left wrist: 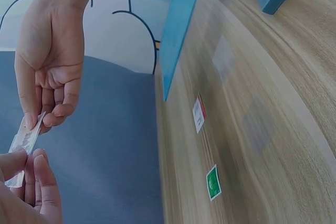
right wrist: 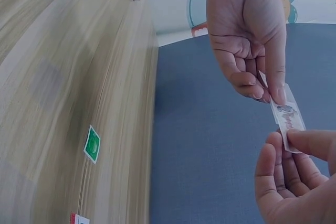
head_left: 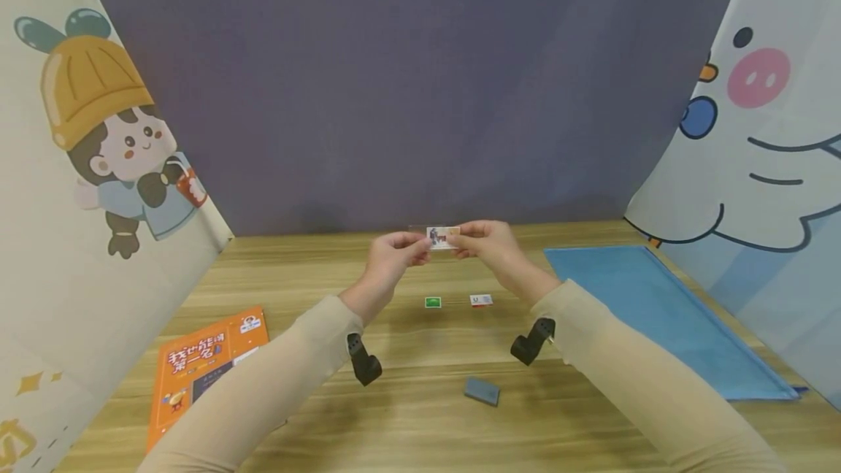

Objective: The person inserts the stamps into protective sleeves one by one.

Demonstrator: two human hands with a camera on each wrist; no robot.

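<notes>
In the head view, a small printed stamp (head_left: 442, 237) in a clear plastic sleeve (head_left: 417, 228) is held up above the table's far part. My left hand (head_left: 396, 252) pinches its left end between thumb and fingers. At the right end, my right hand (head_left: 491, 245) pinches it the same way. The left wrist view shows the sleeve (left wrist: 24, 140) tilted between both hands; the right wrist view shows a figure printed on the stamp (right wrist: 289, 114). Below on the wood lie a green stamp (head_left: 433, 302) and a white stamp with red (head_left: 481, 300), both apart from the hands.
Nearer me on the wooden table lies a small blue-grey block (head_left: 482, 390). An orange booklet (head_left: 217, 341) lies at the left, partly under my left sleeve. A flat blue pouch (head_left: 657, 320) lies at the right. A dark cloth wall (head_left: 420, 93) rises behind.
</notes>
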